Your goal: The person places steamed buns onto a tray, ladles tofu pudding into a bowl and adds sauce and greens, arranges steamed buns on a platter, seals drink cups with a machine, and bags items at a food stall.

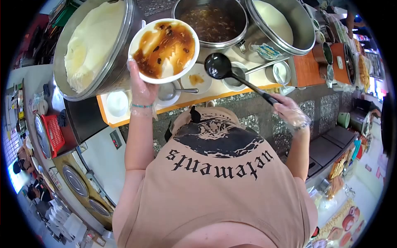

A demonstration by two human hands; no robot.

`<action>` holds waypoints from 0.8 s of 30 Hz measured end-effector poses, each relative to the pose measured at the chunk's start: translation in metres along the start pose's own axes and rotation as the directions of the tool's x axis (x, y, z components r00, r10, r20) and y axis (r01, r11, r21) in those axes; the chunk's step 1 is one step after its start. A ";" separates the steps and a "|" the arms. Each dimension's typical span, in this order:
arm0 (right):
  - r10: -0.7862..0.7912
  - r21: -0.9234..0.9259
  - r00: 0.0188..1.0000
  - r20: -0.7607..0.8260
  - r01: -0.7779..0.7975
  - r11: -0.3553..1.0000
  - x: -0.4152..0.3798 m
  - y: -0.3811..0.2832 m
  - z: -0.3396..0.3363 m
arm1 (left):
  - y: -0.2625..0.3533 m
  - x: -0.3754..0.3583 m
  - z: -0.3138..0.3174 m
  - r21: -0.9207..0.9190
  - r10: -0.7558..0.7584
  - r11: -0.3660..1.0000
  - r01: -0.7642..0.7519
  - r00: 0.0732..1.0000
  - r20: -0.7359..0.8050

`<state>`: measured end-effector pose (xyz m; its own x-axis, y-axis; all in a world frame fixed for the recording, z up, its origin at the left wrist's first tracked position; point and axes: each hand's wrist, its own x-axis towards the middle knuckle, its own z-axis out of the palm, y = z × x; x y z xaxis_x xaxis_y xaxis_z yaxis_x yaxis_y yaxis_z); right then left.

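Observation:
My left hand (142,89), in a clear plastic glove, is closed on the rim and side of a white bowl (135,75). Soft white curd under brown sauce with dark bits fills the bowl, which tilts slightly toward me. In my right hand (290,111), also gloved, is the handle of a black ladle (218,66). Its dark, shiny head hangs over the counter, right of the bowl and apart from it. Behind the ladle stands a steel pot (245,34) of brown sauce with bits in it.
A large steel pot (131,25) of white curd stands at left, another pot (308,39) with pale contents at right. Along the counter edge (215,97) are a white bowl (118,103), a flat ladle (167,91), a stained plate (197,87) and a small steel cup (278,73).

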<state>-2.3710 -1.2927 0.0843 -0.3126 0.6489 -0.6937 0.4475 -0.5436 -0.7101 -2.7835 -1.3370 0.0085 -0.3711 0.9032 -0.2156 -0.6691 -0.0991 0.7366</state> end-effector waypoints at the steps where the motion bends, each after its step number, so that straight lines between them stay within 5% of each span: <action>1: 0.002 0.005 1.000 -0.006 -0.002 1.000 0.013 0.010 0.011 | 0.002 -0.005 -0.006 0.001 -0.006 1.000 0.006 1.000 0.006; 3: 0.101 -0.245 0.994 0.026 -0.092 0.965 0.051 0.031 0.023 | 0.003 -0.010 -0.010 0.022 0.001 1.000 0.001 0.997 -0.083; 5: 0.166 -0.316 0.980 0.107 -0.124 0.940 0.102 0.062 0.035 | 0.004 -0.016 -0.013 0.032 0.029 0.999 -0.029 1.000 -0.007; 8: 0.152 -0.561 0.981 0.122 -0.058 0.826 0.173 0.090 0.055 | 0.009 -0.024 -0.012 0.027 -0.024 0.999 0.024 1.000 0.000; 10: 0.050 -0.379 0.972 0.231 0.042 0.924 0.240 0.150 0.051 | 0.012 -0.030 -0.007 0.063 -0.049 0.997 0.046 0.998 0.033; 11: -0.059 -0.447 0.957 0.283 0.185 0.875 0.284 0.190 0.046 | 0.011 -0.031 -0.004 0.082 -0.053 0.995 0.048 0.997 0.055; 13: -0.064 -0.906 0.909 0.413 0.417 0.072 0.288 0.156 0.045 | 0.013 -0.035 -0.001 0.032 -0.108 0.994 0.106 0.989 0.101; 15: -0.001 -0.926 0.999 0.036 0.034 0.375 0.294 0.156 0.033 | 0.010 -0.036 -0.003 0.025 -0.126 0.992 0.124 0.984 0.123; 16: 0.027 -0.775 0.988 -0.150 -0.135 0.617 0.311 0.177 0.031 | 0.008 -0.038 -0.003 0.029 -0.139 0.990 0.136 0.980 0.142; 18: -0.019 -0.676 0.954 -0.300 -0.198 0.710 0.318 0.185 0.026 | 0.001 -0.042 0.000 0.063 -0.154 0.987 0.147 0.979 0.130; 19: -0.132 -0.797 0.953 -0.273 -0.147 0.586 0.309 0.172 0.024 | -0.002 -0.046 0.004 0.059 -0.173 0.984 0.168 0.979 0.104; 20: 0.045 -0.794 0.977 -0.207 -0.194 0.576 0.303 0.149 0.021 | -0.007 -0.047 0.004 0.068 -0.182 0.982 0.175 0.976 0.121; 24: -0.062 -0.595 0.925 -0.374 -0.188 0.781 0.290 0.145 0.012 | -0.032 -0.056 0.025 0.118 -0.206 0.974 0.191 0.970 0.131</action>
<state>-2.4067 -1.1896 -0.2217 -0.0035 0.8335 -0.5525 0.9071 -0.2299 -0.3527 -2.7250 -1.3739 0.0133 -0.1373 0.9511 -0.2768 -0.6466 0.1256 0.7524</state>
